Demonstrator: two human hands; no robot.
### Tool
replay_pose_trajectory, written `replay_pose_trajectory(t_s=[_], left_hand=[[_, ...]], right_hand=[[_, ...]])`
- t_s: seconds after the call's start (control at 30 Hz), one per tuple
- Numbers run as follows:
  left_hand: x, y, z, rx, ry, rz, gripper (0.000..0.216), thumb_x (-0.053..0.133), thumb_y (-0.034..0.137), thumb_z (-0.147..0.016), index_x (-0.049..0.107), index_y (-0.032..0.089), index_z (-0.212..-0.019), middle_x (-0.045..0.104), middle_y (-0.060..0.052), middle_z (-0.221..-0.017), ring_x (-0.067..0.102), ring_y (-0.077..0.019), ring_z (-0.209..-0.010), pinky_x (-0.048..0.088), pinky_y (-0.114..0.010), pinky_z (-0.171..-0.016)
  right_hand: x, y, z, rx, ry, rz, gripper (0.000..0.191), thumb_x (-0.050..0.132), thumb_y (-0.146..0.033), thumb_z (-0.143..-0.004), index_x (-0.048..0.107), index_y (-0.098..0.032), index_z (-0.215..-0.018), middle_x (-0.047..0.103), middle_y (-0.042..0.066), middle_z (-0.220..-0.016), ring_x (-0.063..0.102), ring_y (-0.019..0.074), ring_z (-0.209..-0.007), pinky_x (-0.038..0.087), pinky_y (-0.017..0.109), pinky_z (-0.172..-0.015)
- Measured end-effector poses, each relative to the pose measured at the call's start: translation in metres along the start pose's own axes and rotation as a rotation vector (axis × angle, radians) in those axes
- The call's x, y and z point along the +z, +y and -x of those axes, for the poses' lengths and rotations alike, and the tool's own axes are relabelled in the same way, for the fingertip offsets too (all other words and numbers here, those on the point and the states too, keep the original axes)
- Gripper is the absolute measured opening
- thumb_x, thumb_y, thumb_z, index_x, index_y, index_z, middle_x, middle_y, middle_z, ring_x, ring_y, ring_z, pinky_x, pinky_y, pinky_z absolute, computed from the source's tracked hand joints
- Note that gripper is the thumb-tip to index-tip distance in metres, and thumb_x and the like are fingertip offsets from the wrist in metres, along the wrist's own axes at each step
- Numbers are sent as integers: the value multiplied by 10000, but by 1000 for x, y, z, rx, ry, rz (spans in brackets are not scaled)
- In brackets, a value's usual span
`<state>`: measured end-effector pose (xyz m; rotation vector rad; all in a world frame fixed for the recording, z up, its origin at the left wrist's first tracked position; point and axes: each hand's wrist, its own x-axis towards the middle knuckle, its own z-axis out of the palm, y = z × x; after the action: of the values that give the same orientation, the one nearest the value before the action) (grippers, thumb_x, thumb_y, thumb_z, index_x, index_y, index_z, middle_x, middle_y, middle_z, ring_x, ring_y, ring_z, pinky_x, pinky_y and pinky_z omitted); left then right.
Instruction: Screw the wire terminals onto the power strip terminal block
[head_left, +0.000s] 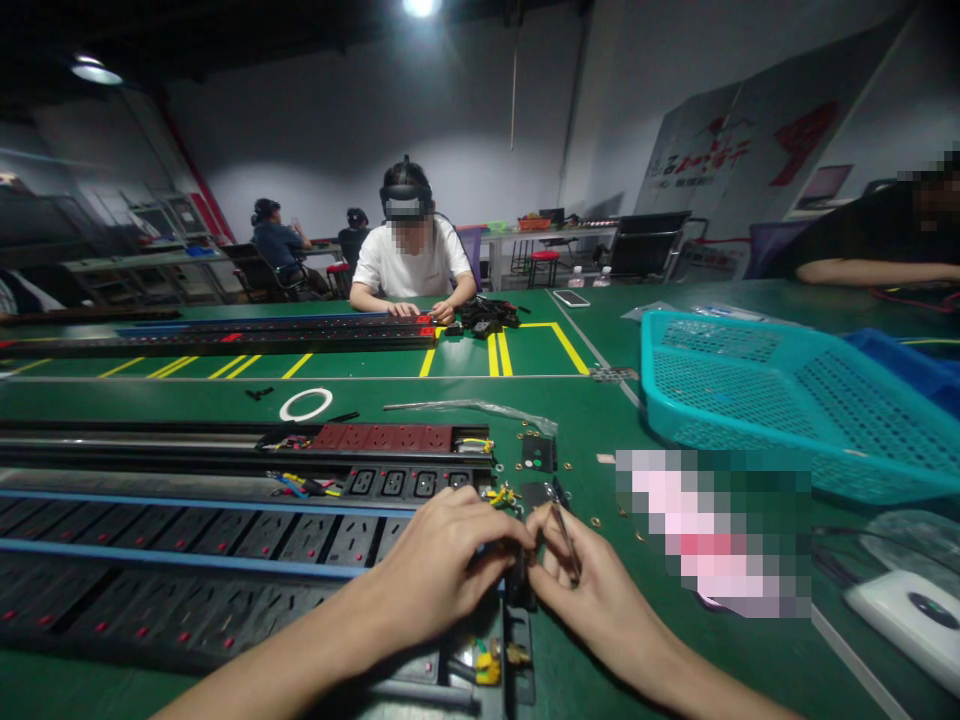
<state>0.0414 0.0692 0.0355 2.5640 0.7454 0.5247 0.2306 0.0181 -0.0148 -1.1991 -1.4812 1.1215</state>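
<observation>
Long black power strips lie side by side on the green table. My left hand curls over the right end of the nearest strip, fingers closed on its black end piece. My right hand meets it from the right, fingers pinched; a thin dark tool stands between its fingers. Yellow and coloured wires stick out of the strip ends just beyond my knuckles. A small black plate and small loose washers lie on the table behind them.
A teal mesh basket sits at the right, a white device at the near right. A white ring and a clear plastic bag lie further back. A person in a white shirt works opposite; an arm rests far right.
</observation>
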Motion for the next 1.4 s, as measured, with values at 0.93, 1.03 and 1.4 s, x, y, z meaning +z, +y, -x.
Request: replay_pose_trajectory(t_s=[0.93, 1.03, 1.4], left_hand=[[1, -2, 2, -12, 1, 13, 276, 652, 51, -889, 654, 238, -1093, 695, -16, -985, 563, -205, -905, 396, -317, -791], [1, -2, 2, 0, 11, 21, 266, 653, 54, -891, 654, 236, -1085, 698, -8, -973, 564, -198, -893, 394, -309, -784], [0, 0, 0, 11, 19, 36, 243, 655, 44, -890, 655, 220, -1058, 712, -5, -969, 573, -191, -875, 392, -307, -782]], right_hand=[[-3, 10, -5, 50, -8, -131, 360, 520, -566, -938, 482, -216, -862, 323, -91, -687, 340, 64, -449, 279, 199, -409], [-4, 9, -3, 12, 7, -97, 232, 516, -434, -948, 507, -213, -877, 337, -75, -702, 347, 87, -500, 299, 218, -450], [-7, -1, 3, -69, -94, -20, 104, 530, -182, -815, 473, -215, -895, 333, -76, -694, 355, 122, -602, 318, 254, -559]])
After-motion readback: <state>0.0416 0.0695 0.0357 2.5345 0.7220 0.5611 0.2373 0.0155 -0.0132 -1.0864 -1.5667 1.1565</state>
